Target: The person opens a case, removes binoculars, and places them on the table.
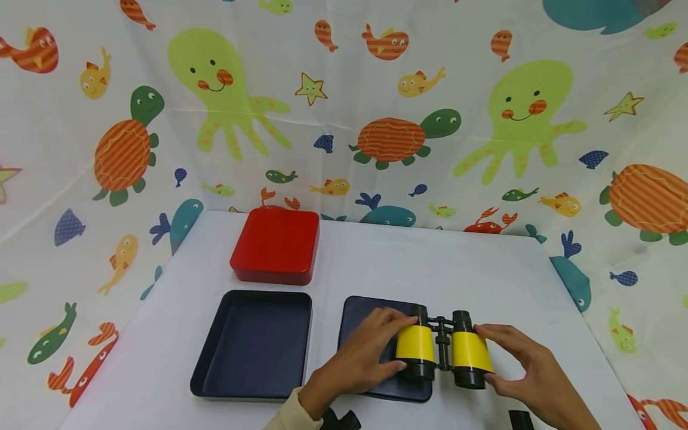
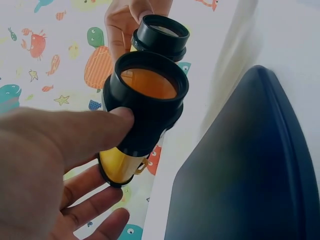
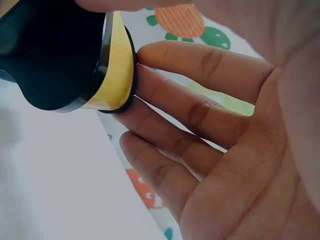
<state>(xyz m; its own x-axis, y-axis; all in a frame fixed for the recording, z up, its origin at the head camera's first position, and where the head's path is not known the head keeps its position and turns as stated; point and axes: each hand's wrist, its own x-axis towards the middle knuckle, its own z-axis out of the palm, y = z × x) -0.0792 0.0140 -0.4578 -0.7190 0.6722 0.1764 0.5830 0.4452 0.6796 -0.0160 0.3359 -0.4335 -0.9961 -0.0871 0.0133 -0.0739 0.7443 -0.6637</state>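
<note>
A pair of yellow and black binoculars (image 1: 470,351) is held between both hands, over the right part of a flat dark navy panel (image 1: 359,316). My left hand (image 1: 368,352) grips the left barrel from its outer side, and in the left wrist view its thumb presses the black part near the lens rim. On the opposite side my right hand (image 1: 529,367) pinches the right barrel between thumb and fingers. The right wrist view shows those fingertips (image 3: 150,52) against the edge of the yellow band (image 3: 120,70). In the head view, the left hand hides part of the navy panel.
A shallow navy tray (image 1: 252,349) lies left of the panel, with a red box (image 1: 276,245) behind it. The white table (image 1: 430,257) meets a sea-animal printed cloth (image 1: 333,77) at the back and sides. Black pieces (image 1: 520,420) show near both wrists.
</note>
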